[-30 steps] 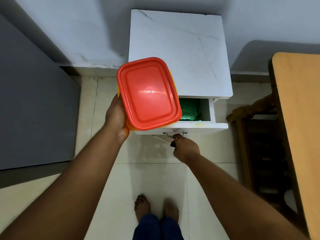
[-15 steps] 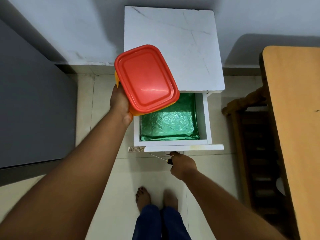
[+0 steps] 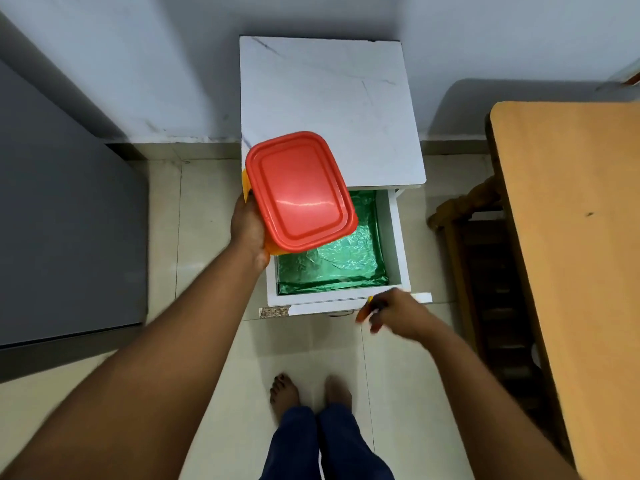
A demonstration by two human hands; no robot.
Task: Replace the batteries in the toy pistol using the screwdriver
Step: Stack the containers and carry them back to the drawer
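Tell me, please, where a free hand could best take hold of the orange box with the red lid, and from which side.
Probably by its two long sides, just under the rim of the red lid, coming from the right. The box is tilted, and the left hand already covers its lower left edge, so the right side stays open. The flat, glossy lid top gives little to pinch.

Left arm: bare, stretched from the lower left of the frame up toward the centre.
Left hand (image 3: pixel 250 226): centre frame, grip closed on the side of a red-lidded box (image 3: pixel 299 192), fingers underneath, hidden.
Right arm: bare, reaching from the lower right toward centre right.
Right hand (image 3: pixel 398 313): motion-blurred, curled around an orange-and-black handle (image 3: pixel 367 308).
Feet: bare, bottom centre.
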